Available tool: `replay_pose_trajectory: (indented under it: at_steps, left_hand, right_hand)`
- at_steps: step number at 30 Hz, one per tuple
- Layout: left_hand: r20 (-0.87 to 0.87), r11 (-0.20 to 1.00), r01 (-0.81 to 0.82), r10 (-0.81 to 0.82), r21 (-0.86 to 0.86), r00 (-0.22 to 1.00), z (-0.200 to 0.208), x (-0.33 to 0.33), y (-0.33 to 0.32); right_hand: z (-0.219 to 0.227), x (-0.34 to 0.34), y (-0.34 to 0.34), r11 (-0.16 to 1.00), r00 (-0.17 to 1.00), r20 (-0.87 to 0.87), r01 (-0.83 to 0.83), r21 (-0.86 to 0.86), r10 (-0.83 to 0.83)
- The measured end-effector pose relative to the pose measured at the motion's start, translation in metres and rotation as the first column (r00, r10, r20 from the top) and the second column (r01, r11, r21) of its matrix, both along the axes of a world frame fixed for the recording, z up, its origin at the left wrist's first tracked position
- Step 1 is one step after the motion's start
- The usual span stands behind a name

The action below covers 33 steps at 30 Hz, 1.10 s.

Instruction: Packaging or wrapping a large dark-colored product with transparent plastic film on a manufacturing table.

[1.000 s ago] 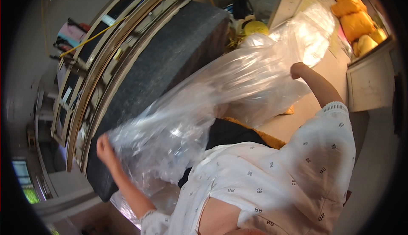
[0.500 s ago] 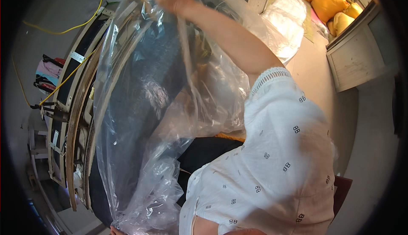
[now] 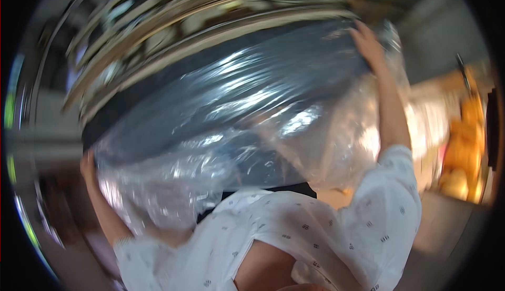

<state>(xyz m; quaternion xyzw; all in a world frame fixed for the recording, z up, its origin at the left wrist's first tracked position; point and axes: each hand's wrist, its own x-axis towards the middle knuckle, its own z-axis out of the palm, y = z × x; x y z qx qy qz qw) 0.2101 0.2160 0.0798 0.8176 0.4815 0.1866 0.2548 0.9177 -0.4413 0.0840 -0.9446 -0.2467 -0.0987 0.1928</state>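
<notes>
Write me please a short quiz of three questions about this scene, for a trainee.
1. True or false: both hands are on the clear plastic sheet.
2. Which hand is raised higher in the picture? A) the left hand B) the right hand C) both at one height
3. Fill in: under the plastic lies a large, dark, flat ______.

Key
1. True: each hand has a grip on an edge of the sheet, one at each end.
2. B: the right hand is at the upper right, the left hand at the lower left.
3. Cushion: a thick dark grey pad, leaning by wooden frames.
</notes>
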Motion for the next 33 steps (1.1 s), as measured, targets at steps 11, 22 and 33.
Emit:
replay_pose_trajectory:
  at_steps: [11,22,33]
  left_hand:
    - [0.440,0.754,-0.484,0.287,0.444,0.851,-0.023,0.135,-0.023]
    - [0.509,0.737,-0.604,0.411,0.303,0.756,-0.023,0.152,-0.024]
    - [0.561,0.669,-0.573,0.271,0.474,0.782,-0.030,0.129,-0.005]
  right_hand:
    - [0.078,-0.087,0.136,0.910,0.749,0.526,-0.391,-0.141,0.403]
    - [0.030,-0.455,0.299,0.382,0.376,0.175,-0.924,0.000,0.910]
    - [0.085,-0.371,0.216,0.745,-0.093,-0.741,0.144,0.651,0.665]
